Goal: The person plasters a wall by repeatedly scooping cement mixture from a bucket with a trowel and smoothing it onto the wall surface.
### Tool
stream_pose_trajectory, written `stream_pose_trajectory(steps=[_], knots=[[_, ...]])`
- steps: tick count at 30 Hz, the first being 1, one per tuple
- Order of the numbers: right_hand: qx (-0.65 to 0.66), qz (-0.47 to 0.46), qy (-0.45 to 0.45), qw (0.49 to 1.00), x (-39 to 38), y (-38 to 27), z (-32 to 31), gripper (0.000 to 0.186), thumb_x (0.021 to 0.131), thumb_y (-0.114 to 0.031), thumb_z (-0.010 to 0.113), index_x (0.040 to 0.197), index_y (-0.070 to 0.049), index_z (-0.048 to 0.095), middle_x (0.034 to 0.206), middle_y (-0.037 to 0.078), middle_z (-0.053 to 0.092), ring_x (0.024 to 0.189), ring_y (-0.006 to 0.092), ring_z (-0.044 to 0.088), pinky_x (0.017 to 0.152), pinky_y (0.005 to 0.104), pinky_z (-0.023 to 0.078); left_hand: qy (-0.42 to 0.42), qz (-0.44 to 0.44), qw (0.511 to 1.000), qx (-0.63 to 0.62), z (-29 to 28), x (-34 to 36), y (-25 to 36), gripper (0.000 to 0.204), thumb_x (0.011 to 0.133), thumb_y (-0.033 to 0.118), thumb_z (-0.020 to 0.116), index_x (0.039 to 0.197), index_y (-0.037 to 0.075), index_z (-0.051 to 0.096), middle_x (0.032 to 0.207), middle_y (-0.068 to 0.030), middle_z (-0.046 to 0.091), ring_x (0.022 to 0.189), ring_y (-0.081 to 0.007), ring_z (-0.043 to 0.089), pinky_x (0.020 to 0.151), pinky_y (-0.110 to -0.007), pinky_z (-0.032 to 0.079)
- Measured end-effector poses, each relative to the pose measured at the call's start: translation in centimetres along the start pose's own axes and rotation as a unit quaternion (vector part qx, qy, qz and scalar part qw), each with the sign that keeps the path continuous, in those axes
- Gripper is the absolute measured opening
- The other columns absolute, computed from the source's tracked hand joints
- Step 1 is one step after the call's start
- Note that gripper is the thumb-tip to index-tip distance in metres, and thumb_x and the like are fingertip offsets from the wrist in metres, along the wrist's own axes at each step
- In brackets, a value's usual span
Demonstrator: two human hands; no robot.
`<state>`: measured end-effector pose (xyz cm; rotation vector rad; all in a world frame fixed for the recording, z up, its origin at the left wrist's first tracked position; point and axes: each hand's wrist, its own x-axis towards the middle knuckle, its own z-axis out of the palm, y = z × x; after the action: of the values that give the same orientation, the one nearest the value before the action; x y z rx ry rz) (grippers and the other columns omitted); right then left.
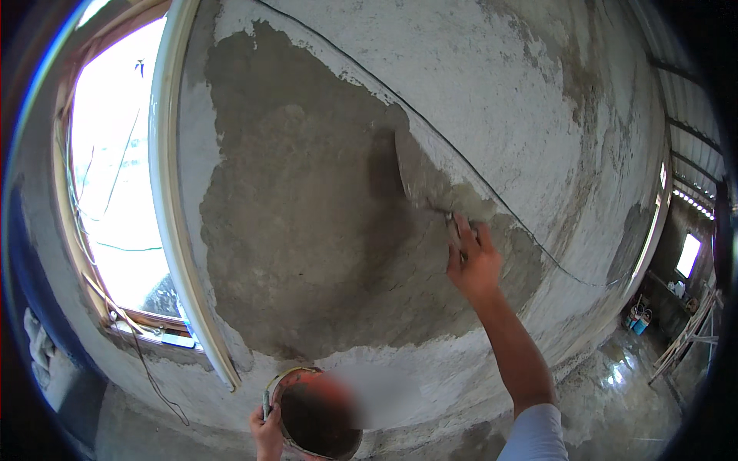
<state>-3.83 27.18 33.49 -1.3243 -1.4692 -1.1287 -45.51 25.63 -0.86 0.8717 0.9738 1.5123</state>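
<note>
My right hand is closed around the handle of a plastering trowel. The trowel's grey blade lies against the wall, close to the upper right edge of a patch of grey-brown plaster. A dark shadow falls on the patch just left of the blade. Low in the view, my left hand grips the left side of an orange bucket at its rim. The bucket's inside looks dark, and what it holds is hard to make out. A blurred spot covers part of its right side.
A thin black cable runs diagonally down the whitish wall, right of the plaster. On the left, a pale vertical pipe stands beside a bright window. Wooden poles lean at the far right above wet floor.
</note>
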Motion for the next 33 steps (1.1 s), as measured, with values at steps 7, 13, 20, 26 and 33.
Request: stream_pose_trajectory(steps=[7, 13, 20, 26, 33], knots=[[-0.049, -0.021, 0.037, 0.998, 4.7, -3.4, 5.6, 0.059, 0.081, -0.004, 0.069, 0.138, -0.017, 0.062, 0.112, 0.011, 0.059, 0.075, 0.0305, 0.070, 0.059, 0.0411, 0.058, -0.022, 0.024, 0.999, 0.003, -0.1, 0.2, -0.9, 0.017, 0.094, 0.012, 0.070, 0.079, 0.007, 0.063, 0.072, 0.0079, 0.055, 0.065, -0.0045, 0.047, 0.060, -0.025, 0.034], [-0.025, -0.065, -0.045, 0.997, 0.7, -5.6, 4.2, 0.058, 0.081, -0.005, 0.068, 0.138, -0.018, 0.063, 0.110, 0.012, 0.058, 0.075, 0.0312, 0.070, 0.056, 0.0410, 0.058, 0.000, -0.015, 1.000, -0.013, -0.2, -0.3, -0.1, 0.018, 0.094, 0.012, 0.070, 0.079, 0.007, 0.063, 0.071, 0.0082, 0.053, 0.065, -0.0047, 0.046, 0.059, -0.025, 0.034], [-0.083, -0.058, 0.008, 0.995, 5.6, -3.6, 3.1, 0.060, 0.082, -0.004, 0.066, 0.139, -0.019, 0.061, 0.114, 0.014, 0.059, 0.076, 0.0305, 0.070, 0.056, 0.0413, 0.057, -0.037, 0.022, 0.999, 0.004, 0.1, 0.0, -0.4, 0.017, 0.095, 0.013, 0.070, 0.081, 0.005, 0.065, 0.074, 0.0077, 0.055, 0.066, -0.0045, 0.047, 0.060, -0.024, 0.037], [-0.026, -0.120, -0.060, 0.991, -0.3, -2.9, 4.3, 0.060, 0.081, -0.004, 0.067, 0.139, -0.019, 0.062, 0.117, 0.014, 0.059, 0.078, 0.0319, 0.070, 0.059, 0.0409, 0.059, -0.022, 0.063, 0.997, -0.025, -0.3, 0.1, -0.5, 0.017, 0.094, 0.012, 0.070, 0.079, 0.006, 0.064, 0.073, 0.0085, 0.054, 0.068, -0.0040, 0.047, 0.062, -0.025, 0.035], [-0.013, -0.064, -0.057, 0.996, 1.3, -3.4, 1.7, 0.063, 0.080, -0.004, 0.071, 0.141, -0.016, 0.059, 0.114, 0.015, 0.059, 0.076, 0.0311, 0.070, 0.061, 0.0417, 0.059, -0.034, 0.043, 0.998, -0.007, 0.0, -0.1, 0.7, 0.022, 0.094, 0.012, 0.069, 0.075, 0.007, 0.061, 0.071, 0.0094, 0.050, 0.066, -0.0037, 0.042, 0.060, -0.024, 0.030]])
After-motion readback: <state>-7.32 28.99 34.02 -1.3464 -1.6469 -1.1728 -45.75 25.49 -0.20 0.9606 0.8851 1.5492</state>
